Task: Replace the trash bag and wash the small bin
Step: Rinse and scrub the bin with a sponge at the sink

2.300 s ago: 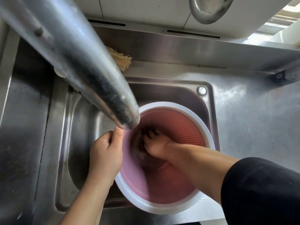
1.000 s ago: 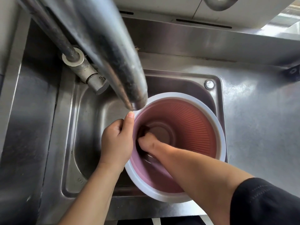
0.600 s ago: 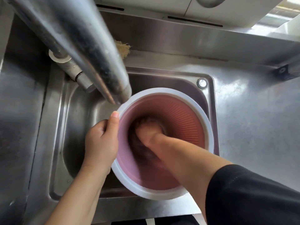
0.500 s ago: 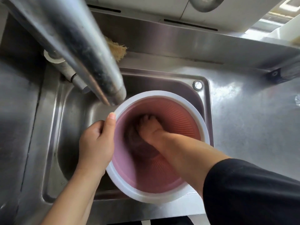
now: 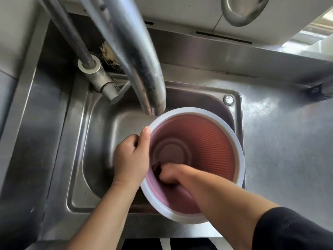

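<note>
Two bare hands work at one small bin, a pink ribbed tub with a white rim, which sits tilted in the steel sink with its open mouth turned up toward the camera. The left hand grips the bin's rim on its near-left side, thumb laid along the white edge and the other fingers curled round the outside wall. Just to the right of that hand, inside the bin, the right hand reaches down to the lower wall beside the round base, its fingers curled round a small dark object; what that object is cannot be told. A black sleeve covers the right arm above the forearm. Above the left hand's thumb, the thick metal faucet spout ends right over the bin's rim. Beyond both hands, a round overflow fitting sits in the sink's far corner.
</note>
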`<state>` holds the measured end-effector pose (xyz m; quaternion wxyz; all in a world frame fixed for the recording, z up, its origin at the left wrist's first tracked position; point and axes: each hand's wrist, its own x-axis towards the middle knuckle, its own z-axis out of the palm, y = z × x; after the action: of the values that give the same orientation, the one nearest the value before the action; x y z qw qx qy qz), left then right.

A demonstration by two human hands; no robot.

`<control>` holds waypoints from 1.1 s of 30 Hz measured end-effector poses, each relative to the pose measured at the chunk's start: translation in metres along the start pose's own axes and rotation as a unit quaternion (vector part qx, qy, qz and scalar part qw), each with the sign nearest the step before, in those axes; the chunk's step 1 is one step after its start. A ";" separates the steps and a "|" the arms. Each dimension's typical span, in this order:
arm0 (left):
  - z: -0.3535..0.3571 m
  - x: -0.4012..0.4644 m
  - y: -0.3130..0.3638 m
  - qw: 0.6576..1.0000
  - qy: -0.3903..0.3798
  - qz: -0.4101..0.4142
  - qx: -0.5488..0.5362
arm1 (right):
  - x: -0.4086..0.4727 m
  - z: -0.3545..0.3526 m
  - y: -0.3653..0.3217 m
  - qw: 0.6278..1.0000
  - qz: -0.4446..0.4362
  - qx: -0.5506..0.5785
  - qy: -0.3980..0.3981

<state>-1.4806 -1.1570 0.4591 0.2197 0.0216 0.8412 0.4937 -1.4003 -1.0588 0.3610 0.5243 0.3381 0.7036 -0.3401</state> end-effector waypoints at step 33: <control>-0.019 -0.001 0.004 0.999 0.000 -0.028 0.047 | -0.198 -0.105 0.102 0.812 -0.299 -0.267 0.425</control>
<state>-1.4883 -1.1705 0.4707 0.2318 0.0080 0.8636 0.4477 -1.3246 -0.9400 0.5631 0.1153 0.0683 0.9857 -0.1018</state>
